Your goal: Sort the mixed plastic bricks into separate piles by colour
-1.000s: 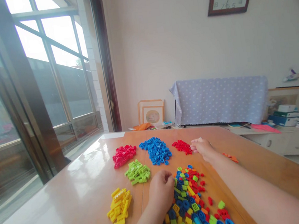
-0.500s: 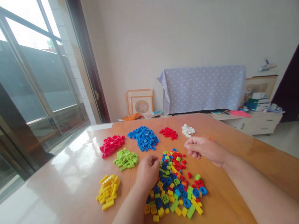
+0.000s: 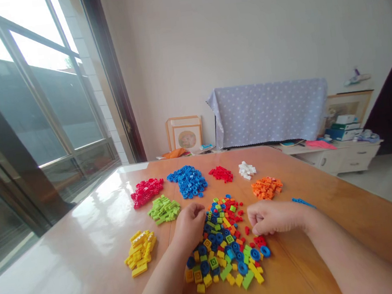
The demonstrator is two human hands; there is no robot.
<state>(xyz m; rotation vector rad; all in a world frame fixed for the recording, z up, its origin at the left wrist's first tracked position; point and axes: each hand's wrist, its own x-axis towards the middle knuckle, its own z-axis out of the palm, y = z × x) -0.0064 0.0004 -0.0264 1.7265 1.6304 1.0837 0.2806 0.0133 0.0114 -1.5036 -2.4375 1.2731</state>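
A mixed pile of toy building bricks [image 3: 225,252] in blue, green, yellow, red and orange lies on the table in front of me. My left hand [image 3: 191,222] is closed at the pile's upper left edge, its fingertips curled together; what they pinch, if anything, is hidden. At the right side of the pile, my right hand [image 3: 275,217] is closed too, knuckles up, low over the wood beside a few loose red bricks [image 3: 259,241]. Its fingers hide whatever may be inside. Just behind this hand sits a heap of orange bricks [image 3: 267,188].
Around the wooden table [image 3: 98,252] stand sorted heaps: yellow bricks [image 3: 141,252], green bricks [image 3: 164,209], dark red bricks [image 3: 147,192], blue pieces [image 3: 188,182], red bricks [image 3: 221,174] and white bricks [image 3: 247,170]. Some blue pieces [image 3: 303,202] lie beyond my right wrist.
My right hand has come down and toward me from near the white heap, uncovering the orange heap. My left hand stays at almost the same spot. The view has shifted slightly.
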